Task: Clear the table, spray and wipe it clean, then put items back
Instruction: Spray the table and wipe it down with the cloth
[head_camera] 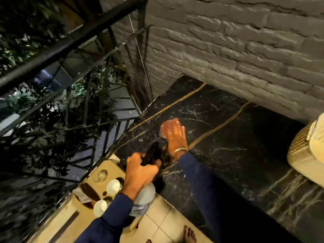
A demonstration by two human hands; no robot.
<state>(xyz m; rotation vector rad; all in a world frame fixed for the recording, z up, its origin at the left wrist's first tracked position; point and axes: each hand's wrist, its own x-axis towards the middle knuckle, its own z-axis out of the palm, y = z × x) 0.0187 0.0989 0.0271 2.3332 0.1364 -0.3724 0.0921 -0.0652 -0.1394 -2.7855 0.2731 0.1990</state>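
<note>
Centre frame: right hand [175, 137] presses flat on a cloth [169, 124] on the table [228, 137]. The left hand [140, 172] grips the spray bottle [144, 199] at the lower-left edge, nozzle apparently tableward. Recommend firm, overlapping strokes.

I see a black railing [70, 43] with foliage [43, 111] behind it. A grey stone wall [245, 41] stands ahead, pale floor tiles [161, 216] below.

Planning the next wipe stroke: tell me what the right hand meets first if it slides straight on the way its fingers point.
Only bare marble table lies ahead of the right hand and its cloth; then, probably, the stone wall.
</note>
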